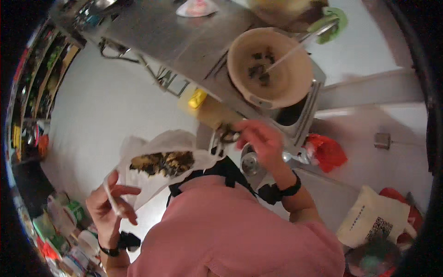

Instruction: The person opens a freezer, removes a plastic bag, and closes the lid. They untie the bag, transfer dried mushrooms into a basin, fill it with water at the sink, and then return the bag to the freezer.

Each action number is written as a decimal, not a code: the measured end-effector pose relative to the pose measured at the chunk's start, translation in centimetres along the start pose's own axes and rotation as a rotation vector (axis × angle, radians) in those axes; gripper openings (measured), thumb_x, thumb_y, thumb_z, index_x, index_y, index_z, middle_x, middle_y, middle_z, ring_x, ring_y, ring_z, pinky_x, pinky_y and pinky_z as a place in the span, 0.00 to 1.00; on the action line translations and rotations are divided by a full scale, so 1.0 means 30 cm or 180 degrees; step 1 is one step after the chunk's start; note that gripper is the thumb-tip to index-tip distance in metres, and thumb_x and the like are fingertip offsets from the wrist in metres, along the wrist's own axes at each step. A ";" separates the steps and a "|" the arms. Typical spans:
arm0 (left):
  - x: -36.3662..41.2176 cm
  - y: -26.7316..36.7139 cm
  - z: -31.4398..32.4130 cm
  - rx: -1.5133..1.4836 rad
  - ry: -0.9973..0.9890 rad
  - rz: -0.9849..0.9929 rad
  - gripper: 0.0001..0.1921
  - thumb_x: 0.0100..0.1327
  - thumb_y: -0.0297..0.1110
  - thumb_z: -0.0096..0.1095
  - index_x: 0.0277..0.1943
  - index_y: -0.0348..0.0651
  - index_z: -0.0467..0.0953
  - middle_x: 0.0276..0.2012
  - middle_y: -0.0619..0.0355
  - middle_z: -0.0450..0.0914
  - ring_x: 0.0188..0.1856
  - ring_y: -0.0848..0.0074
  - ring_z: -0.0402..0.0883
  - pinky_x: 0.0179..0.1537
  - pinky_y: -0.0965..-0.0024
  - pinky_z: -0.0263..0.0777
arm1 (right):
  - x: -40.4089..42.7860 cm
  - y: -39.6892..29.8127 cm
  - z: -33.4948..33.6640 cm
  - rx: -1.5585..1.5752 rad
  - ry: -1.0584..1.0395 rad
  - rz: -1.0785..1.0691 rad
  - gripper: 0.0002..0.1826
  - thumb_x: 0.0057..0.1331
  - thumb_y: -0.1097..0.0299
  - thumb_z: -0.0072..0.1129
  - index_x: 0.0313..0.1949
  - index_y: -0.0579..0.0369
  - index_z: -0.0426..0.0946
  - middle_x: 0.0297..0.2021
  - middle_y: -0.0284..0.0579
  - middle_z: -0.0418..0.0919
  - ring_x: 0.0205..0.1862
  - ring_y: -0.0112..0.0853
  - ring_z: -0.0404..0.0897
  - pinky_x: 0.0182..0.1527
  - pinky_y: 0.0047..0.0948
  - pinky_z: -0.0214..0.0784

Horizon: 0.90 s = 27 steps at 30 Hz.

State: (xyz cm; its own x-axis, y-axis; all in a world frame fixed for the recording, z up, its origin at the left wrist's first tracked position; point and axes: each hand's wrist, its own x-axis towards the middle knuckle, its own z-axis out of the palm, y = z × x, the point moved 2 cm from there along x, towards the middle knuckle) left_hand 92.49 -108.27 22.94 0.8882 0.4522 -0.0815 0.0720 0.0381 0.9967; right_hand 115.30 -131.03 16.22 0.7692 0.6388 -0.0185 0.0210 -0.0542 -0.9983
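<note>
My left hand (112, 202) has a handle of a whitish plastic bag (148, 194) looped over it, and the bag hangs open in front of my body. Brown and dark dried pieces (164, 163) lie inside the bag. Blurred, my right hand (259, 140) is near the counter's edge, beside some dark pieces (226, 133); whether its fingers hold them I cannot tell. Beyond it, a beige pot (238, 74) sits on a stove, with dark pieces in its bottom and a long-handled utensil (287, 55) leaning in it.
A steel counter (148, 31) runs to the upper left. Below the pot are a yellow packet (197, 98) and a metal container (250, 164). A red plastic bag (325, 152) lies at right, near a cream printed bag (373, 216). Stocked shelves (41, 76) stand at far left.
</note>
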 end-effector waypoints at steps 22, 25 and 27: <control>-0.451 0.110 0.198 0.1729 0.3682 -0.0410 0.14 0.59 0.32 0.42 0.45 0.37 0.70 0.45 0.53 0.71 0.29 0.74 0.72 0.25 0.77 0.65 | 0.911 0.514 -1.423 -0.3268 0.1210 -0.0275 0.16 0.52 0.62 0.56 0.37 0.59 0.73 0.30 0.50 0.77 0.34 0.41 0.76 0.38 0.36 0.67; -0.466 0.146 0.246 0.1669 0.3720 -0.0234 0.14 0.59 0.32 0.43 0.45 0.37 0.70 0.47 0.52 0.70 0.25 0.77 0.70 0.22 0.80 0.62 | 0.965 0.532 -1.484 -0.2942 0.1382 -0.0098 0.13 0.54 0.64 0.53 0.34 0.60 0.72 0.29 0.49 0.77 0.32 0.41 0.76 0.37 0.35 0.67; -0.470 0.129 0.250 0.1565 0.3707 -0.0198 0.13 0.59 0.32 0.44 0.44 0.38 0.71 0.49 0.52 0.68 0.22 0.80 0.69 0.20 0.82 0.61 | 0.961 0.523 -1.515 -0.2827 0.1519 -0.0006 0.12 0.55 0.65 0.52 0.33 0.61 0.72 0.28 0.49 0.77 0.31 0.40 0.77 0.36 0.34 0.67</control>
State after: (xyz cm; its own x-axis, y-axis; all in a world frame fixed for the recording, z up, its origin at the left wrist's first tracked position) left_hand 83.64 -121.19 27.94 -0.0290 0.9853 0.1681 0.4818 -0.1336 0.8660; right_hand 166.84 -148.34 2.52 0.9399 0.2760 0.2012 0.3411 -0.7300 -0.5922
